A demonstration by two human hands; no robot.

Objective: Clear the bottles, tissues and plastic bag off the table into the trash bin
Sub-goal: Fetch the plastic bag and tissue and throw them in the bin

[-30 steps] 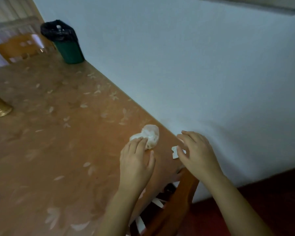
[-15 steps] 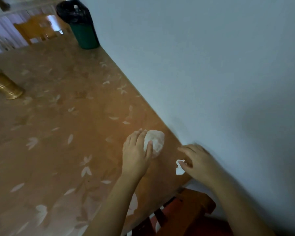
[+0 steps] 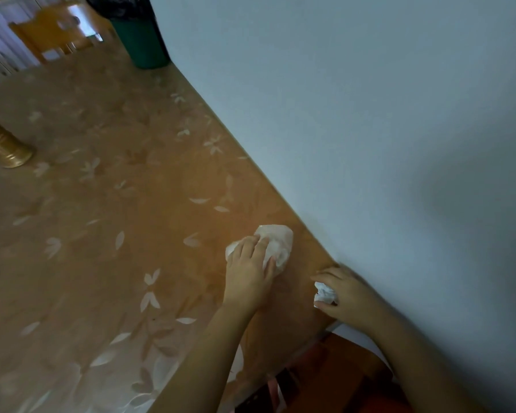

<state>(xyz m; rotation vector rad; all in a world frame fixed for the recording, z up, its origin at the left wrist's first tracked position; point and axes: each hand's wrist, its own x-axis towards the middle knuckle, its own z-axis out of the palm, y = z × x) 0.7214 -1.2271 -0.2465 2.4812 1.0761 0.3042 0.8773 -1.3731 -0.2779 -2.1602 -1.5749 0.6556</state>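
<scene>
A crumpled white tissue [image 3: 277, 242] lies on the brown leaf-patterned table [image 3: 116, 204] near the wall. My left hand [image 3: 249, 274] lies over its near side, fingers curled round it. A smaller white tissue wad [image 3: 324, 293] sits at the table's near right corner, pinched between thumb and fingers of my right hand [image 3: 349, 296]. The green trash bin [image 3: 139, 31] with a black liner stands on the far end of the table against the wall.
A golden cylindrical holder [image 3: 5, 146] stands at the left edge of the table. A wooden chair [image 3: 46, 34] sits beyond the far end. Another wooden chair [image 3: 349, 374] is below the near right corner. The pale wall [image 3: 370, 114] runs along the table's right side.
My left hand has closed further over the larger tissue. My right hand has gathered the small tissue into its fingers. The view has tilted and shifted forward.
</scene>
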